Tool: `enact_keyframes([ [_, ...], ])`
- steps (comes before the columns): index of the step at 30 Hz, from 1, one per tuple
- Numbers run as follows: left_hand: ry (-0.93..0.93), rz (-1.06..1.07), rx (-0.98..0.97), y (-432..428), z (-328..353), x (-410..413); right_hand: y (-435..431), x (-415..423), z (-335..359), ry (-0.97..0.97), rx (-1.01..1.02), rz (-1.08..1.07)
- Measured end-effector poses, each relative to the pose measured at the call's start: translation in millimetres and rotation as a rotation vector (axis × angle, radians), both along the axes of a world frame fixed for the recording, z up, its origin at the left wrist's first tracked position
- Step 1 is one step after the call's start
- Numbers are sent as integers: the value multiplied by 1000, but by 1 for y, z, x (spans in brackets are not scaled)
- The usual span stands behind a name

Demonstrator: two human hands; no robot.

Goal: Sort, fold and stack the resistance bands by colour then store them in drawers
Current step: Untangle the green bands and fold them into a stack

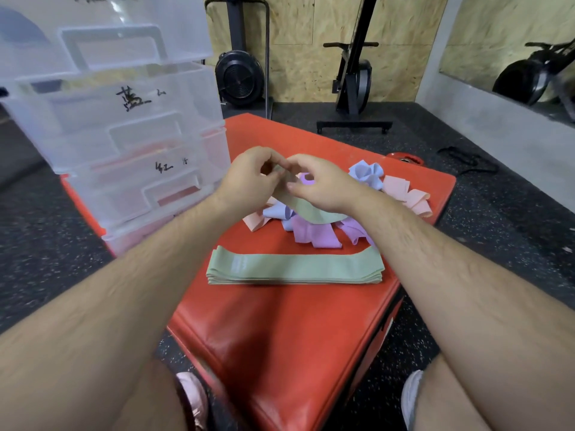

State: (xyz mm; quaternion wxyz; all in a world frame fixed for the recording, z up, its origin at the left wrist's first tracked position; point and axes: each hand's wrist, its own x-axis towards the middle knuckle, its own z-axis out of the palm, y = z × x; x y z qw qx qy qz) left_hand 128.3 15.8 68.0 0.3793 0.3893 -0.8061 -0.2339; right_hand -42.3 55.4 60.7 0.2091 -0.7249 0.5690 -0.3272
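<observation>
i am sitting over a black speckled floor with a big red padded box lying between my knees and reaching away from me. a stack of clear plastic drawers is standing on its far left corner, with black marker writing showing on two of the fronts; something reddish is showing through the lower drawers, but i cannot tell whether it is bands or the box behind. past the box, two black gym machines are standing against a chipboard wall, a fan-wheel one and a tall upright one. on the box, nearest to me, a flat stack of green bands is lying crosswise with its edges lined up. just beyond it a loose pile is sprawling: purple bands at the near side touching the stack's far edge, blue bands crumpled toward the back and under my wrists, and pink bands trailing off to the right edge. above that pile i am holding up one more green band, which is hanging from my fingers and draping down onto the pile. my left hand is curling its fingers and pinching the top end of this band, and my right hand is pinching the same end right beside it, fingertips nearly meeting.
</observation>
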Motion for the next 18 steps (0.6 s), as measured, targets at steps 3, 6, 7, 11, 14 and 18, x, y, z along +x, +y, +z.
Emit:
enact_keyframes([
  [3,-16,5,-19,1,1,12,-8,9,-5,38,7,-42],
  [6,0,47,21,-1,1,23,-9,9,-5,150,20,-35],
  [7,11,57,35,-1,1,26,-7,7,-5,174,34,-34],
  [11,77,101,96,-8,5,38,-4,-13,-15,329,97,-104],
  [14,137,131,133,-13,7,47,2,-35,-24,424,149,-164],
  [18,152,160,143,-15,8,54,14,-66,-26,469,195,-253],
])
